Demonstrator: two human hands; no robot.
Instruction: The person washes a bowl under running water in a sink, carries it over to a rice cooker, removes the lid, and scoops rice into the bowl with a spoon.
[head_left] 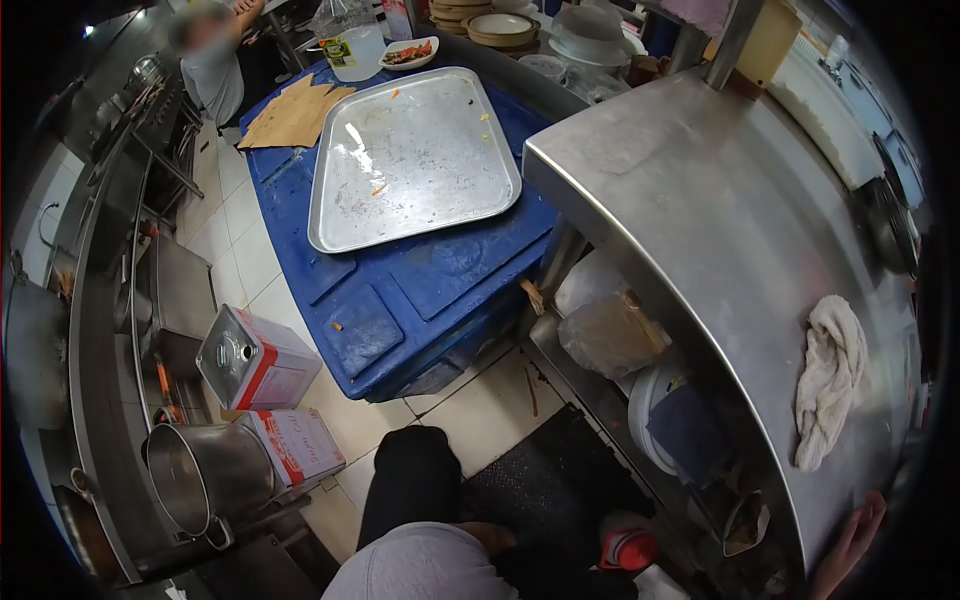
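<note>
At the lower right, my right hand (855,540) rests by the edge of the stainless steel counter (690,190), its fingers stretched out and holding nothing. A crumpled white cloth (832,380) lies on that counter, a short way beyond the hand and apart from it. A small patch of skin, which seems to be my left hand (490,538), shows at my lap beside the grey shirt. Its fingers are hidden. In front of me, a metal tray (415,160) with a few food scraps lies on a blue chest lid (470,275), touched by neither hand.
Flattened cardboard (290,115), a plastic jug (355,55) and a plate of food (408,53) surround the tray. Tins (255,360) and a large pot (205,480) stand left. Bagged goods (610,330) fill the shelf under the counter. Another person (212,75) is at upper left.
</note>
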